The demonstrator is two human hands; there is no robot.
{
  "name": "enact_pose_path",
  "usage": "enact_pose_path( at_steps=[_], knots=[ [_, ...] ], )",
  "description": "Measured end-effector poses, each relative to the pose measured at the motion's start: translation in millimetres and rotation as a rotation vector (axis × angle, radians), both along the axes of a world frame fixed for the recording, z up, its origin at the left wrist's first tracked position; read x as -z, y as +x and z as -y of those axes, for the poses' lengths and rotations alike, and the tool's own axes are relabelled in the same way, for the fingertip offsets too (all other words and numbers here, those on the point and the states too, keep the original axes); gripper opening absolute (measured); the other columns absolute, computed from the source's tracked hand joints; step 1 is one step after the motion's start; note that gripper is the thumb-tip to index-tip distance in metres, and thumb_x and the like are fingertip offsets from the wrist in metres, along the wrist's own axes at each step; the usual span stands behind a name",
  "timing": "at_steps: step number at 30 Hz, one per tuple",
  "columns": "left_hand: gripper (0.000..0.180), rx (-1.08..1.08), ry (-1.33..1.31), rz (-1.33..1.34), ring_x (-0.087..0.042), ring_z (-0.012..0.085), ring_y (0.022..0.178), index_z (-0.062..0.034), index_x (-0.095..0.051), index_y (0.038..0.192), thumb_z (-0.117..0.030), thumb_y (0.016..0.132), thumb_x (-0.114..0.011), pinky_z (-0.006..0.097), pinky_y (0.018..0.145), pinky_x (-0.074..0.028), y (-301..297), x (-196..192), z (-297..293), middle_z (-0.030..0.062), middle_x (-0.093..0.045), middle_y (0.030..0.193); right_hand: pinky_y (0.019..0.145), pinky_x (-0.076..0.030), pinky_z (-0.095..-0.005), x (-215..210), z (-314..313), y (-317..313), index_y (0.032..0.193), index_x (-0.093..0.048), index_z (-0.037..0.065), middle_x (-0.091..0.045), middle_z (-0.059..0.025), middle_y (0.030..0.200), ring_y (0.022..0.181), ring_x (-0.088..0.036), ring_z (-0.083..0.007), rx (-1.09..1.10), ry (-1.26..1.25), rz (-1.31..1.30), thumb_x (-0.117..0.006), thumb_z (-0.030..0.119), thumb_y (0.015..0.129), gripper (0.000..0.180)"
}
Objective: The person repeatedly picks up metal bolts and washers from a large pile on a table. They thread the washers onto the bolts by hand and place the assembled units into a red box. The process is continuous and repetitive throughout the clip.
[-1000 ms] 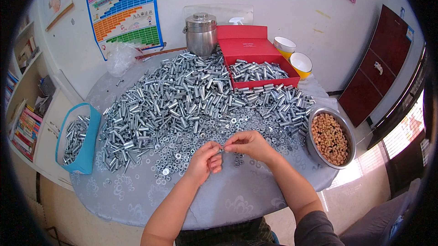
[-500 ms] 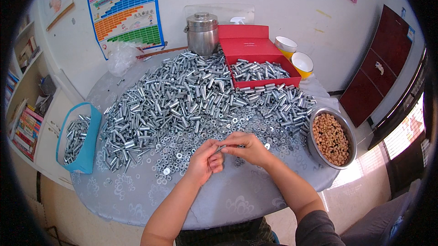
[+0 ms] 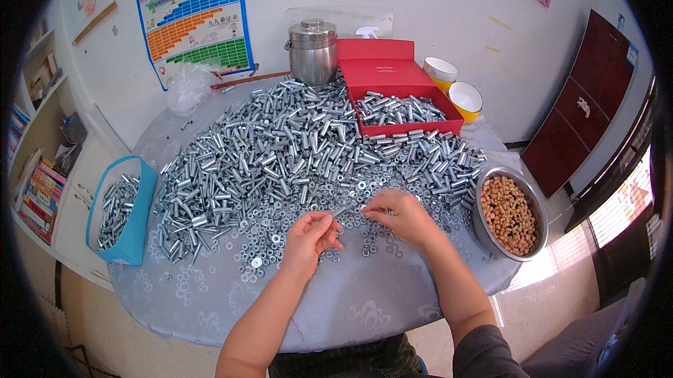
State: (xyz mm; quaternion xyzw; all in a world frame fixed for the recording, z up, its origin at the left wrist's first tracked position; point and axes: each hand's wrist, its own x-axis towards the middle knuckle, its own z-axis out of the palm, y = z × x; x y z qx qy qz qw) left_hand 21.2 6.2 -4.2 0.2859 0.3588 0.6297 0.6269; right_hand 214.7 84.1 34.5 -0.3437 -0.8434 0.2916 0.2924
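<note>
My left hand (image 3: 310,239) pinches a slim metal bolt (image 3: 342,210) between thumb and fingers, its free end slanting up to the right. A short gap away, my right hand (image 3: 403,216) has its thumb and fingertips brought together over the loose washers and nuts (image 3: 382,243); whatever lies between those fingertips is too small to make out. Beyond both hands spreads a large heap of metal sleeves and bolts (image 3: 280,146), with small washers and nuts along its near side.
On the grey-clothed table (image 3: 210,301), a blue basket (image 3: 140,217) of bolts stands left. A steel bowl (image 3: 484,227) of small tan pieces sits right. Behind the heap are an open red box (image 3: 410,129) of metal parts, a steel canister (image 3: 313,62) and yellow-and-white bowls (image 3: 465,97).
My hands were together at the bolt and are now apart. The right hand has moved right and slightly up off it, while the left keeps the bolt, its end now showing.
</note>
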Motion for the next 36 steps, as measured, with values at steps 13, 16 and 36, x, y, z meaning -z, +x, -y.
enact_pose_path(
  at_steps=[13,16,36],
  knots=[
    [0.010,0.011,-0.036,-0.016,-0.052,0.0109,0.058,-0.0030,-0.052,0.090,-0.012,0.085,-0.052,0.030,0.056,-0.050,1.4,-0.3,0.4,0.0078,-0.057,0.077,0.060,-0.045,-0.0317,16.2,-2.8,-0.6,0.073,-0.064,0.007,-0.060,-0.0069,0.069,0.065,-0.058,-0.0214,0.052,0.289,0.249,-0.066,0.019,0.068,0.013],
    [0.011,0.020,-0.048,-0.017,-0.052,0.0109,0.058,-0.0026,-0.051,0.090,-0.012,0.085,-0.052,0.030,0.056,-0.051,0.4,-0.9,0.9,0.0083,-0.057,0.077,0.062,-0.047,-0.0280,0.1,5.9,-8.8,0.077,-0.063,0.003,-0.062,-0.0083,0.070,0.065,-0.060,-0.0181,0.190,-0.154,-0.012,-0.066,0.016,0.071,0.014],
    [0.016,0.157,-0.052,-0.040,-0.051,0.0088,0.056,-0.0006,-0.052,0.092,-0.015,0.087,-0.052,0.031,0.058,-0.053,-0.3,-4.5,2.6,0.0063,-0.057,0.076,0.067,-0.046,-0.0202,9.0,3.4,-13.7,0.088,-0.065,0.002,-0.062,-0.0026,0.084,0.076,-0.057,-0.0077,-0.064,-0.480,-0.450,-0.068,0.006,0.073,0.016]
  ],
)
